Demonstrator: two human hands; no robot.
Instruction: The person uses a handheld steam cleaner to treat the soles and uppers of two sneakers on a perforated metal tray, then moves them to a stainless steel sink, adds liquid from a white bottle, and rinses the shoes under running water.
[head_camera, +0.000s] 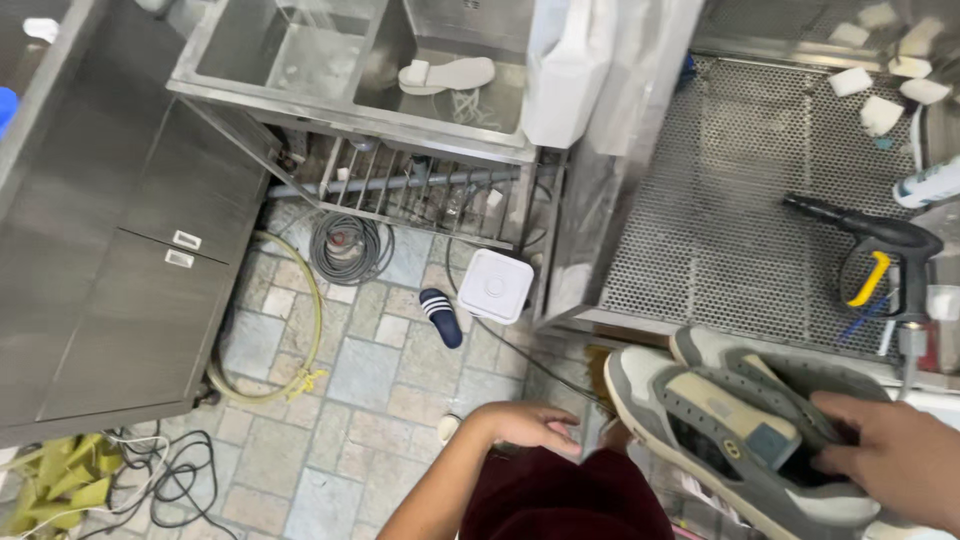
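- Stone-tiled floor (370, 400) lies below a steel double sink (300, 100), seen from the head camera.
- Right hand (890, 455) grips a grey sneaker (730, 430) by its opening, just in front of the perforated steel table (730, 200).
- Left hand (530, 425) hangs loose and holds nothing, left of the sneaker.
- Near the sink's base lie a dark slipper (440, 317) and a white square box (495, 285).
- On the perforated table rests a black spray gun (880, 240).

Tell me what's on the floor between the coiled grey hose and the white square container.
In the head view, a dark blue slide sandal with white stripes lies on the tiles between the coiled grey hose and the white square container, slightly nearer the container.
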